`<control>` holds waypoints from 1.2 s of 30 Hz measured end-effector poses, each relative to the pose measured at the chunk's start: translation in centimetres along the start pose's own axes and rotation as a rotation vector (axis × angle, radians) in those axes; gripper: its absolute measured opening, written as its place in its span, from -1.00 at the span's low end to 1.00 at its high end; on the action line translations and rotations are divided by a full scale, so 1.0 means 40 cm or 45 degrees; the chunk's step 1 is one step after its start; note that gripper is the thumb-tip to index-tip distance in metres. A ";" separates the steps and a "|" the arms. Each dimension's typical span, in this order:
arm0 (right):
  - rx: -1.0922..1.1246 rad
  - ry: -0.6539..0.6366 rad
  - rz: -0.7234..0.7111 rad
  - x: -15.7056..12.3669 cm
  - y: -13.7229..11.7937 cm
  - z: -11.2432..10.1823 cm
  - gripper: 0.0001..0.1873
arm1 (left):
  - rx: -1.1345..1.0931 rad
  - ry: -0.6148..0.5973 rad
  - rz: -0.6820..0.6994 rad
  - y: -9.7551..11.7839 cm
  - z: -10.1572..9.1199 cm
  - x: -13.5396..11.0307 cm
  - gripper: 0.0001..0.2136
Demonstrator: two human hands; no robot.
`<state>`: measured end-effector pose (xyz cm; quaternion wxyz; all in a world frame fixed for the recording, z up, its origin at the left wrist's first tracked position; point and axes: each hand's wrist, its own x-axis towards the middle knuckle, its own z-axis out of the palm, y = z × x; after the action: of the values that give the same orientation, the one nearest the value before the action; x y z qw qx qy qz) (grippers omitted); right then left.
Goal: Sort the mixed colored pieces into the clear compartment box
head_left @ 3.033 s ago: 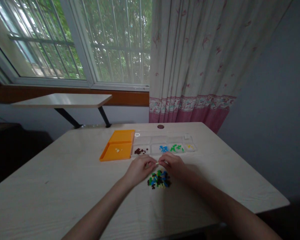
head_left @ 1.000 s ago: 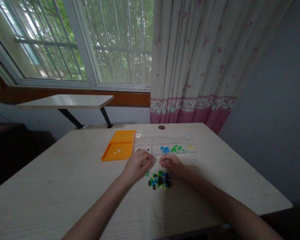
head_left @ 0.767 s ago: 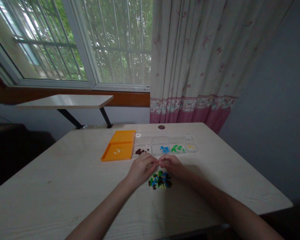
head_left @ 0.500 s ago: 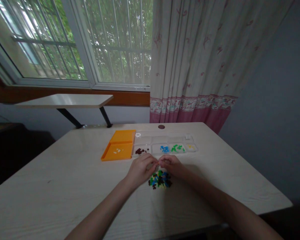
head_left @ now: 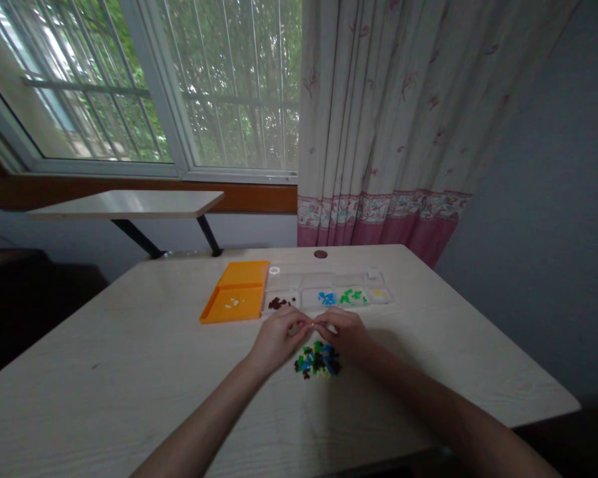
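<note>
My left hand (head_left: 279, 335) and my right hand (head_left: 345, 332) meet fingertip to fingertip above the table. Pinched between them is a tiny yellowish piece (head_left: 313, 324), too small to make out its kind. Just below the hands lies a heap of small plastic pieces (head_left: 317, 362) in green, blue, black, brown and pale yellow. Beyond the fingers, a clear compartment box (head_left: 309, 307) holds dark brown pieces (head_left: 279, 303), blue pieces (head_left: 326, 299), green pieces (head_left: 353, 297) and a few yellow pieces (head_left: 379, 293), each colour in its own part.
An orange two-part tray (head_left: 242, 273) stands left of the clear box, with several white pieces (head_left: 235, 302) in it. A raised shelf (head_left: 139, 203) on black legs is at the back left. A round cable hole (head_left: 321, 254) sits near the table's (head_left: 144, 358) far edge.
My fingertips have shifted slightly around the tiny piece, and its yellowish colour now shows between them. The heap and the boxes stay as they were; the view moved a little.
</note>
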<state>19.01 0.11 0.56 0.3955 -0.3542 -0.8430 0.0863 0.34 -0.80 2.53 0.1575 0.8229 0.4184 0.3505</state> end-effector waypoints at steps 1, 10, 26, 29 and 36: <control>-0.009 -0.005 -0.003 0.000 -0.001 -0.002 -0.89 | 0.009 0.000 0.002 0.001 -0.001 0.000 -0.88; -0.151 -0.085 -0.062 -0.006 -0.004 -0.010 -0.88 | 0.001 -0.029 0.009 0.007 -0.005 0.003 -0.89; -0.136 0.365 -0.214 0.007 0.057 -0.059 -0.94 | 0.080 -0.737 -0.155 -0.075 -0.072 -0.013 -0.91; -0.154 0.343 -0.221 0.006 0.057 -0.055 -0.94 | 0.111 -0.759 -0.156 -0.072 -0.069 -0.013 -0.92; -0.335 -0.106 -0.038 0.020 0.128 -0.156 -0.84 | 0.111 -0.739 -0.112 -0.074 -0.063 -0.015 -0.94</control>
<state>25.89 3.53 3.04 0.3115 -0.3865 -0.8680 -0.0161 -3.42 0.41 2.38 0.2501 0.8758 0.4059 0.0749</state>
